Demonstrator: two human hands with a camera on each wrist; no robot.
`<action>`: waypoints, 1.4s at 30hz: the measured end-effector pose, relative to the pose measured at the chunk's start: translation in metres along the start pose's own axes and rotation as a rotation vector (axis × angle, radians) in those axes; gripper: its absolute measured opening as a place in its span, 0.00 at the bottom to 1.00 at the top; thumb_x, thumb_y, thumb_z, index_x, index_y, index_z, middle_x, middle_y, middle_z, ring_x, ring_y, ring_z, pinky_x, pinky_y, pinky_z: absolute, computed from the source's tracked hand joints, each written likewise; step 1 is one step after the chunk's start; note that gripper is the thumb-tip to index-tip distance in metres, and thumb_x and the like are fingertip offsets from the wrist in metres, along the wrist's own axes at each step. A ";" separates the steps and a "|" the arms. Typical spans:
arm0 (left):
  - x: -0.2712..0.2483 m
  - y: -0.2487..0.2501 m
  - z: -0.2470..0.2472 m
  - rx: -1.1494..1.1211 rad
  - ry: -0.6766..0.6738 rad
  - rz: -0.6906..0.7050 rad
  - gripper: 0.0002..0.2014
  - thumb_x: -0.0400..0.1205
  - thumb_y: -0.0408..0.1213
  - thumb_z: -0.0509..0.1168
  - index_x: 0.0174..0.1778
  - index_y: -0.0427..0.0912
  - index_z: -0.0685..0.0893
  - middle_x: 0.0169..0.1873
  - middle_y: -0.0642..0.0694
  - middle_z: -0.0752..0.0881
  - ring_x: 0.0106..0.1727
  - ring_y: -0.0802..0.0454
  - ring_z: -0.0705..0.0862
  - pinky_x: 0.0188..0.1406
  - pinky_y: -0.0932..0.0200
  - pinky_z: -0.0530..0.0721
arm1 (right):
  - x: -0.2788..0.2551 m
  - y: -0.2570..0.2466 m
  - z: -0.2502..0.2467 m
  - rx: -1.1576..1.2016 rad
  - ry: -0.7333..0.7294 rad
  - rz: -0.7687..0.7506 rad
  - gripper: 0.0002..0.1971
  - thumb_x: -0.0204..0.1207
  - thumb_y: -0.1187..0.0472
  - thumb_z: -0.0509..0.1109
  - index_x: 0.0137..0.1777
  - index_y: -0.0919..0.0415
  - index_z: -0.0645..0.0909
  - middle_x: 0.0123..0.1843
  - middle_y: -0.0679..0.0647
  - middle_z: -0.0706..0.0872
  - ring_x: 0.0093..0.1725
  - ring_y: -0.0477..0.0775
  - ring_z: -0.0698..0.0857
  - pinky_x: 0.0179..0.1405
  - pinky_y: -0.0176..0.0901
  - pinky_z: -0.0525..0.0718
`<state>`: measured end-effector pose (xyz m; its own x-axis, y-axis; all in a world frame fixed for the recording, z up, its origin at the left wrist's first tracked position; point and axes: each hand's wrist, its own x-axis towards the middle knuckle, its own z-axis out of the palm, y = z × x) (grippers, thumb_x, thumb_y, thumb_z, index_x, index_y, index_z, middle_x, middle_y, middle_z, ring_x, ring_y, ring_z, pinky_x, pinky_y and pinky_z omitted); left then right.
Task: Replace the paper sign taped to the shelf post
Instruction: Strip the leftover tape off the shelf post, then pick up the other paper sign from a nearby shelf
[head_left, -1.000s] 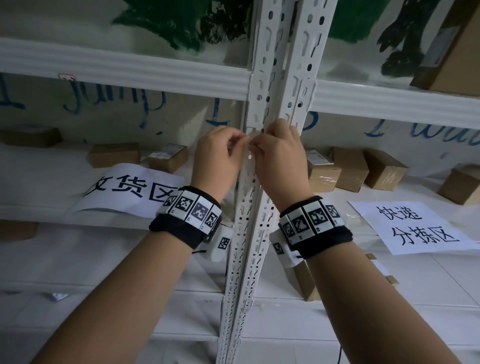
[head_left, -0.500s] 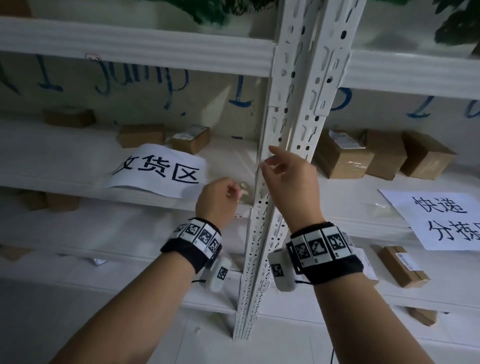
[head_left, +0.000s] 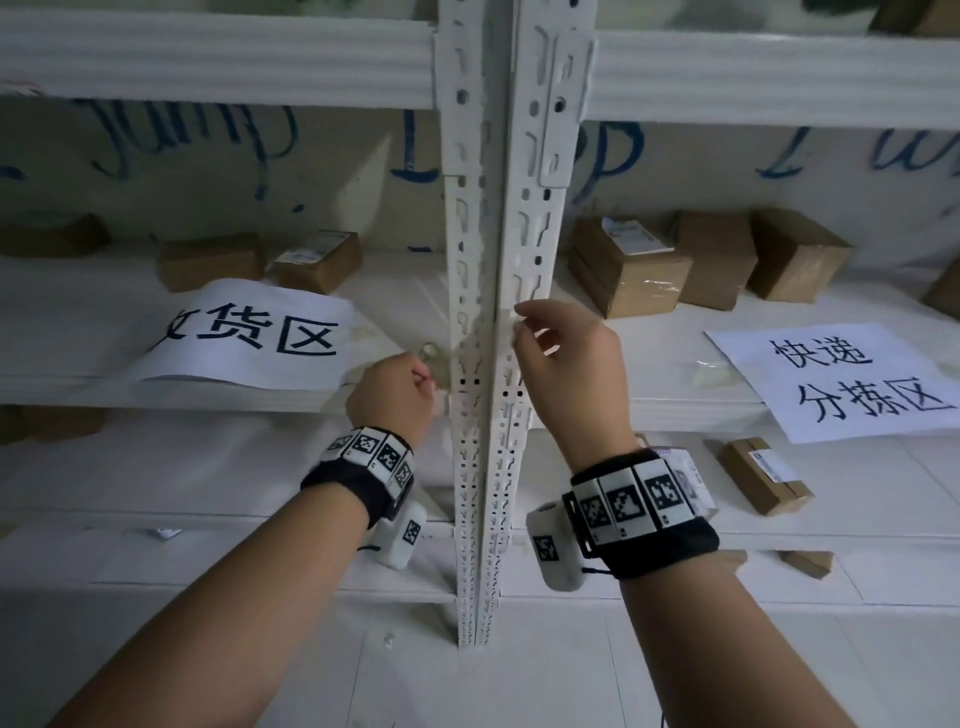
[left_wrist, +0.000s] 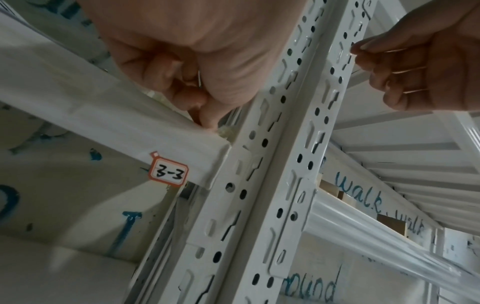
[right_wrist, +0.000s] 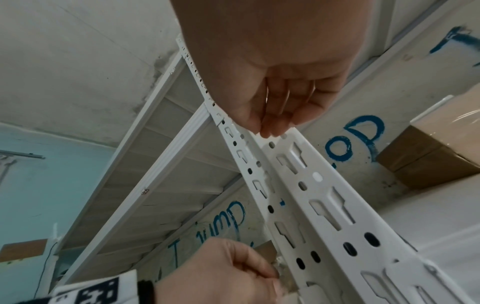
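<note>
Two white perforated shelf posts (head_left: 530, 218) stand side by side in the middle of the head view. My right hand (head_left: 519, 319) pinches what looks like a strip of clear tape against the right post (left_wrist: 340, 61), thumb and forefinger together. My left hand (head_left: 428, 374) is lower, just left of the posts at the shelf edge, fingers curled round a crumpled wad of clear tape (left_wrist: 227, 131). One paper sign (head_left: 244, 332) with black characters lies on the left shelf. A second paper sign (head_left: 831, 379) lies on the right shelf. No sign hangs on the posts.
Several brown cardboard boxes (head_left: 628, 265) sit on the shelves behind both signs, and one more box (head_left: 763, 475) on the lower right shelf. An orange-framed "3-3" label (left_wrist: 168, 172) sticks to the left shelf beam. Blue writing covers the back wall.
My left hand has dropped from the post to the shelf edge with the tape wad. My right hand stays pinched at the post. The view has tilted downward.
</note>
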<state>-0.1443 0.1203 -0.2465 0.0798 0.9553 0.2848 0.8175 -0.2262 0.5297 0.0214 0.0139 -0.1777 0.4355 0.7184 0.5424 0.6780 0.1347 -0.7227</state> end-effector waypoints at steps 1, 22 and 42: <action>-0.002 0.000 -0.002 0.011 -0.006 0.013 0.07 0.86 0.39 0.70 0.45 0.53 0.92 0.45 0.54 0.94 0.45 0.47 0.92 0.48 0.48 0.92 | 0.000 -0.001 0.000 -0.008 -0.004 -0.008 0.13 0.84 0.58 0.70 0.65 0.51 0.90 0.53 0.45 0.93 0.47 0.46 0.90 0.50 0.54 0.92; -0.013 0.112 -0.129 -0.298 0.324 0.717 0.13 0.87 0.32 0.68 0.67 0.40 0.88 0.65 0.46 0.86 0.65 0.46 0.85 0.62 0.46 0.87 | 0.023 -0.089 -0.039 -0.245 0.253 -0.109 0.16 0.87 0.40 0.66 0.60 0.47 0.90 0.53 0.44 0.90 0.51 0.49 0.89 0.46 0.51 0.90; -0.096 0.247 0.004 -0.552 -0.066 0.810 0.22 0.83 0.37 0.76 0.74 0.45 0.82 0.70 0.50 0.86 0.71 0.50 0.84 0.68 0.49 0.87 | -0.016 0.031 -0.181 -0.428 0.454 0.140 0.08 0.85 0.46 0.71 0.59 0.43 0.88 0.57 0.40 0.89 0.53 0.44 0.87 0.50 0.51 0.89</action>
<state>0.0524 -0.0268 -0.1467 0.5445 0.4766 0.6902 0.1214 -0.8590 0.4974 0.1431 -0.1165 -0.1314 0.6810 0.3364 0.6504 0.7321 -0.2912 -0.6159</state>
